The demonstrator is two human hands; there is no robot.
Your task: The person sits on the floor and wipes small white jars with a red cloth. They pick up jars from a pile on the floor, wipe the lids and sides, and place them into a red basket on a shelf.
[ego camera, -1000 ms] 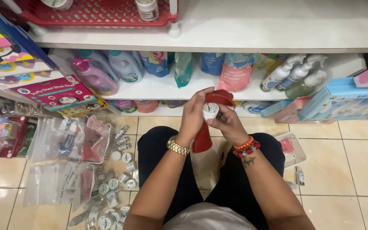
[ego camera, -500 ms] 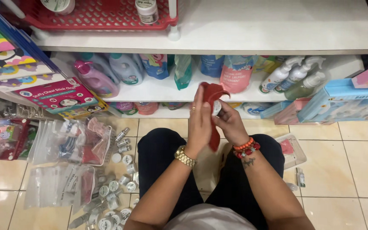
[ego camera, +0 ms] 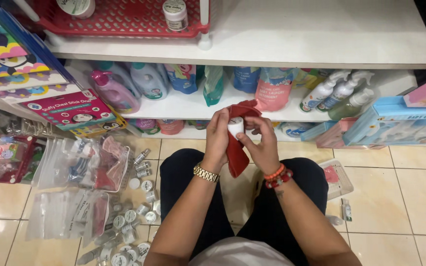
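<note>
Left hand (ego camera: 217,139) and right hand (ego camera: 261,145) fingers closed around small white round container (ego camera: 235,126), half hidden by red cloth (ego camera: 236,152)

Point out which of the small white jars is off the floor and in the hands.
The small white jar held between the left hand and right hand, against a red cloth. The other small white jars lie scattered on the tiled floor.

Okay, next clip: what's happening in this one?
A person sits on a tiled floor facing low shop shelves. The left hand and right hand together hold a small white container wrapped in a red cloth, in front of the lower shelf of bottles. More small containers and clear plastic bags lie scattered on the floor to the left.
</note>
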